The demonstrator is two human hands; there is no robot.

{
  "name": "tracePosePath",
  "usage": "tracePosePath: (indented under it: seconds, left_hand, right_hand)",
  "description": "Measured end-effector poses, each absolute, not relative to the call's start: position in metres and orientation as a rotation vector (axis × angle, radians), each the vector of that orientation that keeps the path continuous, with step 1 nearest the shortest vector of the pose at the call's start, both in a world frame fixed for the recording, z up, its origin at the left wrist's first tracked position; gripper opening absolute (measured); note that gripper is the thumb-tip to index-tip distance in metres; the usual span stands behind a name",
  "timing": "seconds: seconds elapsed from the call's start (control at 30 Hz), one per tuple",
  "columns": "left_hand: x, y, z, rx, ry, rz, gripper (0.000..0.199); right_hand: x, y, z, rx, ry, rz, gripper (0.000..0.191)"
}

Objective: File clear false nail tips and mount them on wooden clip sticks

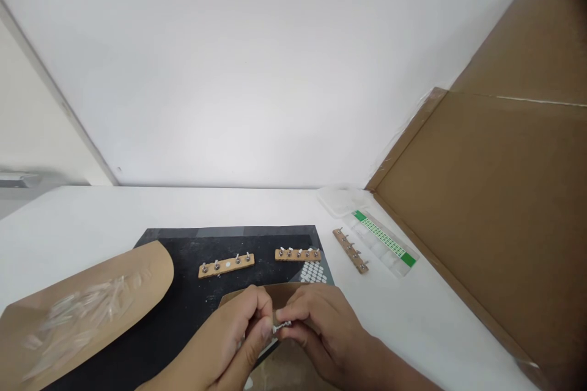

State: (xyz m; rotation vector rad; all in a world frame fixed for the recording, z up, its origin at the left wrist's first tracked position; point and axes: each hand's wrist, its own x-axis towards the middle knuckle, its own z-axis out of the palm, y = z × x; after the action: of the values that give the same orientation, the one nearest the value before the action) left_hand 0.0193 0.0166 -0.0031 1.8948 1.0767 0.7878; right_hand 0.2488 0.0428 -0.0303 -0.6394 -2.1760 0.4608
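At the front middle, my left hand (243, 327) and my right hand (321, 324) meet with closed fingertips. Between them is a small silvery metal stand (285, 324), its shaft lying sideways and gripped by my right thumb and finger. My left thumb and finger pinch at its other end, where something small and whitish shows; I cannot make out what it is. A cork strip (237, 265) beyond my left hand carries several like metal stands and a white dot. Another cork strip (293, 255) farther right holds several stands, some topped with white pieces.
A brown paper tray (162, 272) of clear plastic pieces lies left on a black mat (183, 305). White stickers (313, 272) are near the mat's right edge. Right of it lie a third cork strip (351, 250) and a clear box with a green label (385, 237). Cardboard (486, 208) stands right.
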Motion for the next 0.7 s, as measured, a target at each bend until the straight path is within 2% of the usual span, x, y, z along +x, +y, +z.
tracePosePath:
  seconds: [0.43,0.53,0.7]
  left_hand:
    - [0.0164,0.0204,-0.0085,1.499,0.973,0.918,0.044]
    - [0.0124,0.0206,-0.0071,1.602,1.084,0.951,0.043]
    - [0.0122,0.0232,-0.0074,1.769,1.065,0.989,0.044]
  right_hand:
    - [0.2544,0.0454,-0.0326,-0.711,-2.162,0.535,0.008]
    - [0.2549,0.0476,-0.0345,-0.712,-2.134,0.629,0.006]
    - [0.2573,0.0503,-0.0356,-0.71,-2.158,0.533,0.006]
